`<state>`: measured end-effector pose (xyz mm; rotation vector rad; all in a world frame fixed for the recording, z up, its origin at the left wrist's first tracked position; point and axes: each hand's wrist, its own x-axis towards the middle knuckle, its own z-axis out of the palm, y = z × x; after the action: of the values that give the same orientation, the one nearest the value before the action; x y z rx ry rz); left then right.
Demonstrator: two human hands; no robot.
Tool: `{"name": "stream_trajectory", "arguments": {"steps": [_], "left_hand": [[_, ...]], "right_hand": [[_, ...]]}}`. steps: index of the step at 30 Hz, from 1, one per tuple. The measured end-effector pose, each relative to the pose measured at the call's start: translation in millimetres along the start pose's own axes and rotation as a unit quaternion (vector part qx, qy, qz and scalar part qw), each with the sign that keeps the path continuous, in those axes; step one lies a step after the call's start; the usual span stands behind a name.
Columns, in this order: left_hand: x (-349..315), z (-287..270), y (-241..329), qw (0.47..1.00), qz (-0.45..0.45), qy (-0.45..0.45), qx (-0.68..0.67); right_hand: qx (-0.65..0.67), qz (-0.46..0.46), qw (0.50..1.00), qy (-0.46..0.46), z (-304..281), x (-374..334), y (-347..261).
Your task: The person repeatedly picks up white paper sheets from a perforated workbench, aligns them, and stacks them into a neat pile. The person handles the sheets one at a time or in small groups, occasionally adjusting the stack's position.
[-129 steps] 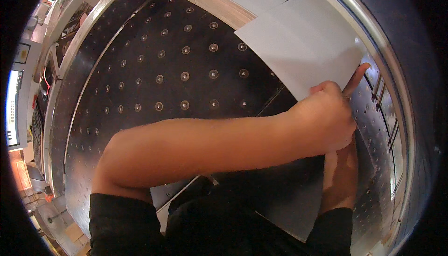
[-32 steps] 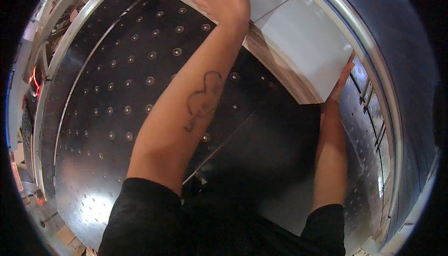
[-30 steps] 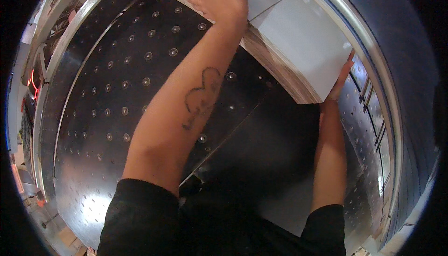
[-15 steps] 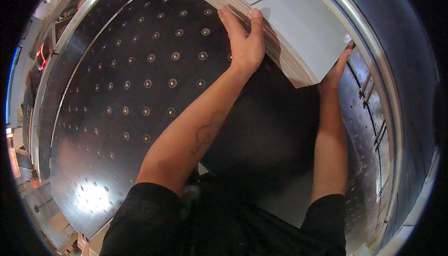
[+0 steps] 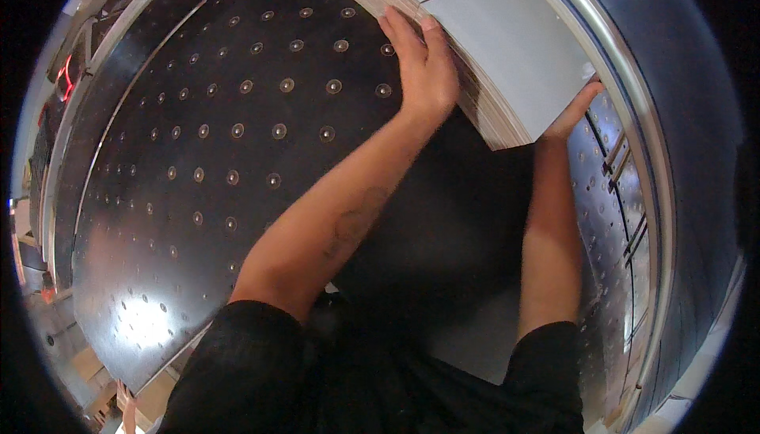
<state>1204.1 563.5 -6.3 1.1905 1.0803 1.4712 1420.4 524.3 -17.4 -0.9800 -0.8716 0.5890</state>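
Observation:
A thick stack of large white sheets (image 5: pixel 495 54), with layered brownish edges, lies at the far side of a dark table (image 5: pixel 261 109) studded with small metal balls. My left hand (image 5: pixel 427 70) presses its palm side along the stack's near left edge. Its fingers are stretched out and none wraps round the sheets. At the stack's right end is my right hand (image 5: pixel 571 113), with a finger extended along that side; its other fingers are partly hidden. A dark seam crosses the white top near the upper edge of view.
A curved metal rail (image 5: pixel 625 78) and a dark blue panel (image 5: pixel 689 102) bound the right side. Below the rail shows a shiny metal surface (image 5: pixel 613 189) with black rods. Cardboard pieces (image 5: pixel 154 398) and what looks like another person's hand (image 5: pixel 125 406) appear at lower left.
The view has shifted slightly, so the table's metal balls sit further left. My left hand's fingers and thumb are a little closer together. Both hands remain at the stack.

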Motion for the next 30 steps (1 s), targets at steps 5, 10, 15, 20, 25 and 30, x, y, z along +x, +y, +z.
{"name": "stream_trajectory", "arguments": {"steps": [5, 10, 15, 20, 25, 30], "left_hand": [[-30.7, 45.8, 27.2, 0.993, -0.095, 0.064, 0.041], [-27.9, 68.0, 33.5, 0.986, -0.086, 0.141, 0.040], [-29.9, 60.9, 25.2, 0.989, -0.068, 0.102, 0.077], [-30.5, 62.4, 22.2, 0.988, -0.060, 0.104, 0.101], [-28.8, 60.0, 27.3, 0.987, -0.072, 0.098, 0.102], [-32.4, 47.7, 32.5, 0.988, -0.087, 0.047, 0.117]], "right_hand": [[0.063, 0.049, 0.996, 0.050, 8.4, 4.2, -0.6], [0.083, 0.077, 0.993, 0.038, 6.1, -8.4, -21.4], [0.113, 0.065, 0.989, 0.074, 8.9, -20.9, -20.6], [0.092, 0.046, 0.993, 0.052, 21.4, -7.4, -9.0], [0.144, 0.094, 0.983, 0.065, 21.9, -34.7, -34.5], [0.069, 0.010, 0.997, 0.030, 33.4, -31.5, -16.6]]}}
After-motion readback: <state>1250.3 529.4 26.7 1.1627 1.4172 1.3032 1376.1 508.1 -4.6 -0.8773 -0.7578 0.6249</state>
